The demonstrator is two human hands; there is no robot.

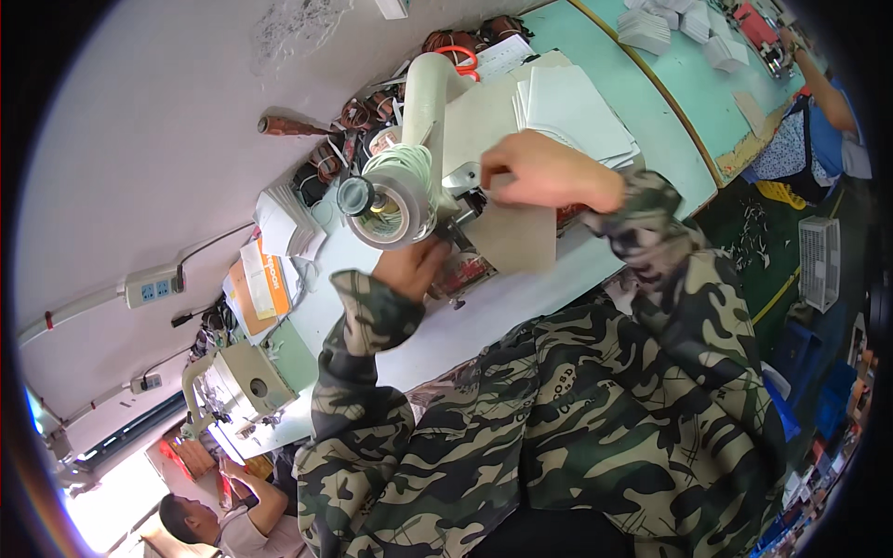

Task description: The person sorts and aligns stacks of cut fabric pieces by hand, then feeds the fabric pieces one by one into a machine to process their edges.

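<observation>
A cream sewing machine stands in front of me on a pale worktable. A spool of pale green thread on it hides part of the work area. Below the machine head lies a flat beige piece, its near edge hanging toward me. My right hand is over the far side of that piece, fingers curled down beside the metal parts; what they hold, if anything, is hidden. Close by the spool, my left hand reaches in at the left of the beige piece, its fingertips mostly covered by the machine.
Behind the machine sits a stack of white sheets, with orange-handled scissors near the wall. More white stacks lie at the left. Another sewing machine and a seated person are at lower left; another person's arm shows at upper right.
</observation>
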